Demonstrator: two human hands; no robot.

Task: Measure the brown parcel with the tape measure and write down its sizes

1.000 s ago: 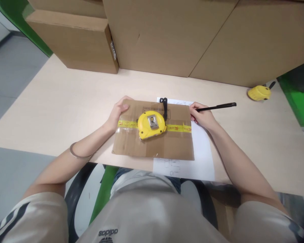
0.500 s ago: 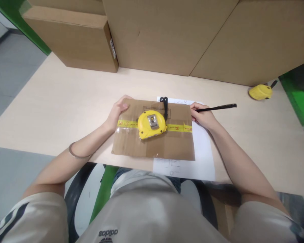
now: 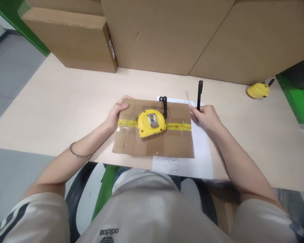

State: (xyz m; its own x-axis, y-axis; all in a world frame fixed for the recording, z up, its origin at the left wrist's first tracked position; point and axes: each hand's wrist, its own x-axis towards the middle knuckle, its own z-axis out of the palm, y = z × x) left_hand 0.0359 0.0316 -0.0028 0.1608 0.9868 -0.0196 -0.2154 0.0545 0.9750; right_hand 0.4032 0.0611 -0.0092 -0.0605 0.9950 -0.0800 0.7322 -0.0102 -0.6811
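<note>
Tabletop (image 3: 66, 91) beneath, cardboard package (image 3: 174, 145) stretches left to right

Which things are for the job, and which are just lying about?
Probably used:
taped box, in the left hand
black pen, in the right hand
yellow tape measure on the box
paper, partly covered

Probably just lying about:
second tape measure
standing boxes behind

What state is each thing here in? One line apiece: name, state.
Small cardboard box: closed, taped, left edge held by left hand
Near tape measure: lying clip up on the box
Black pen: held in right hand, clip end up
Paper: marked, partly covered by box
Far tape measure: resting on table
Rear boxes: standing on table
</note>
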